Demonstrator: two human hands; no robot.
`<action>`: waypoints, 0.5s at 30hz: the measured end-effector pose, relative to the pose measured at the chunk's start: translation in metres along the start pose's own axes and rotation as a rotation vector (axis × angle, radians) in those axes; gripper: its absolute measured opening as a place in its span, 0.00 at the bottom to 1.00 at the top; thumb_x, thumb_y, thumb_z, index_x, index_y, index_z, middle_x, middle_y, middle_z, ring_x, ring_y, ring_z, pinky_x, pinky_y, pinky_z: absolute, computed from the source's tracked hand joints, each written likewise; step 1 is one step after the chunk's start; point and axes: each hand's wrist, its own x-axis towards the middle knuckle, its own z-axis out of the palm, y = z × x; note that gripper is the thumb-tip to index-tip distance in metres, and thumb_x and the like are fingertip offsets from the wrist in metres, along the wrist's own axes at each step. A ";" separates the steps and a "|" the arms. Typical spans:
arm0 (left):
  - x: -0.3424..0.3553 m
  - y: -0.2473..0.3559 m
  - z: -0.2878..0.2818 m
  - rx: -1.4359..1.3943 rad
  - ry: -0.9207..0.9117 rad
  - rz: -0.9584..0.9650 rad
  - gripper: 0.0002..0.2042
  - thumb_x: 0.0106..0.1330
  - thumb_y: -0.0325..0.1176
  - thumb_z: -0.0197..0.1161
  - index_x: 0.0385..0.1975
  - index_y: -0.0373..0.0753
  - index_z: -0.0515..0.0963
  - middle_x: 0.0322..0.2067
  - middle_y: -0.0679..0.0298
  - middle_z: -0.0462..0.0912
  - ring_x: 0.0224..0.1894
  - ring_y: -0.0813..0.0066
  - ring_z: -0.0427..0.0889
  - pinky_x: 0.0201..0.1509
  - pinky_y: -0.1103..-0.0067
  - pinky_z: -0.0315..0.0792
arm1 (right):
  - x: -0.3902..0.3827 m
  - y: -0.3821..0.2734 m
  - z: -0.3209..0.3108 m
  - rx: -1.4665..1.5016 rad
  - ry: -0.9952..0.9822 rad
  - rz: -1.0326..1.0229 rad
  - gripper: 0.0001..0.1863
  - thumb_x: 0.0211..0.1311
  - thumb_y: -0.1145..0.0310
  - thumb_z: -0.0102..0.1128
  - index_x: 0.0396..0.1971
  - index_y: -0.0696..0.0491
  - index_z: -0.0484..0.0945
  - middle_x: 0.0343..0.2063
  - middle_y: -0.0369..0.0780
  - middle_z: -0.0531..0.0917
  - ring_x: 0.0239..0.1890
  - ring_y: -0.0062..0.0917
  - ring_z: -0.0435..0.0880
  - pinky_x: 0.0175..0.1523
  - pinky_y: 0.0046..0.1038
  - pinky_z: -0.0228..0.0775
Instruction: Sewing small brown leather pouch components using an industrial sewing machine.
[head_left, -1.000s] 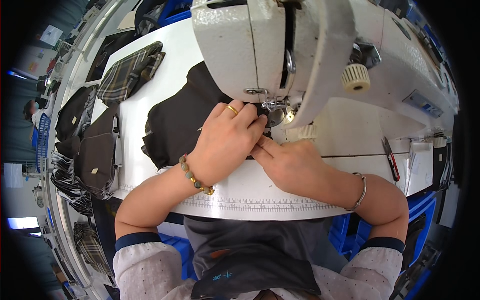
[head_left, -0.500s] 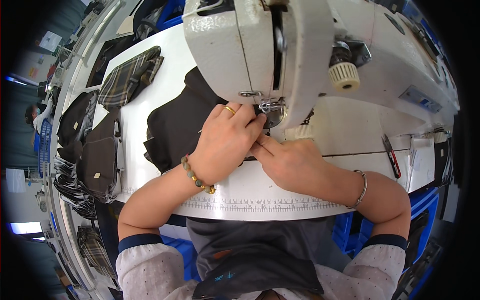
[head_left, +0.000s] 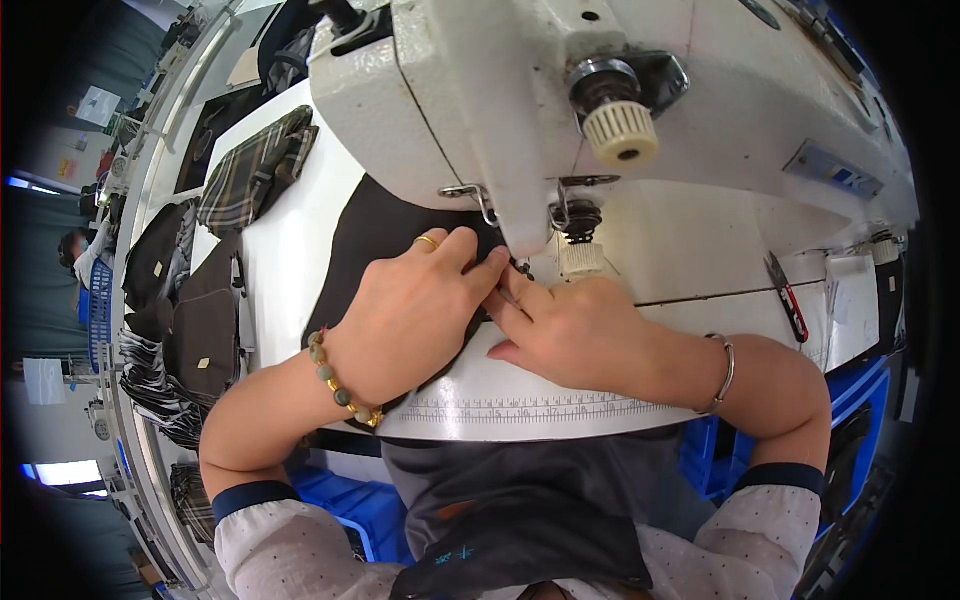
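Observation:
A white sewing machine (head_left: pixel 380 100) stands over the white table (head_left: pixel 280 300). Dark brown fabric (head_left: pixel 365 220) lies under its head and reaches toward the table's front edge beneath my left wrist. My left hand (head_left: pixel 405 320), with a gold ring and bead bracelet, grips the fabric with bent fingers close to the needle area, which the machine and my fingers largely hide. My right hand (head_left: pixel 575 335), with a silver bangle, is pressed against it, index and middle fingertips on the fabric edge, thumb tucked below.
Folded plaid fabric (head_left: pixel 255 165) and stacked dark pieces (head_left: pixel 200 335) lie at the left. Red-and-black snips (head_left: pixel 790 305) and papers (head_left: pixel 848 310) lie at the right. Blue bins (head_left: pixel 350 500) are below the table. Another person (head_left: pixel 90 250) works at the far left.
The dark fabric and my left hand have shifted left and toward the table's front edge. My right hand's thumb now shows. The view has shifted, with the machine's head filling more of the upper middle.

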 end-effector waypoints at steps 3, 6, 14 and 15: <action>0.007 0.000 -0.003 -0.155 -0.033 0.016 0.14 0.54 0.27 0.62 0.42 0.39 0.84 0.34 0.62 0.78 0.40 0.65 0.82 0.31 0.73 0.79 | -0.002 -0.003 -0.002 -0.006 -0.034 0.009 0.26 0.54 0.49 0.70 0.44 0.54 0.83 0.49 0.50 0.84 0.17 0.24 0.80 0.21 0.25 0.72; 0.011 0.000 -0.001 -0.218 0.029 0.010 0.11 0.53 0.27 0.63 0.37 0.39 0.84 0.35 0.63 0.80 0.41 0.63 0.83 0.33 0.70 0.79 | -0.001 -0.002 -0.005 -0.013 -0.063 -0.024 0.24 0.54 0.48 0.70 0.40 0.55 0.83 0.50 0.51 0.84 0.17 0.24 0.79 0.21 0.25 0.70; 0.011 0.006 0.007 -0.236 0.088 -0.084 0.09 0.53 0.28 0.63 0.34 0.40 0.85 0.32 0.62 0.79 0.37 0.61 0.82 0.32 0.68 0.77 | -0.001 -0.004 -0.009 -0.048 -0.059 -0.023 0.23 0.55 0.49 0.70 0.35 0.56 0.83 0.47 0.53 0.85 0.16 0.25 0.80 0.20 0.26 0.71; 0.010 0.006 0.008 -0.238 0.083 -0.090 0.10 0.53 0.28 0.63 0.35 0.40 0.85 0.31 0.62 0.79 0.36 0.61 0.82 0.32 0.68 0.77 | -0.001 -0.004 -0.009 -0.045 -0.057 -0.028 0.23 0.55 0.49 0.70 0.35 0.56 0.83 0.47 0.53 0.85 0.16 0.25 0.80 0.20 0.26 0.71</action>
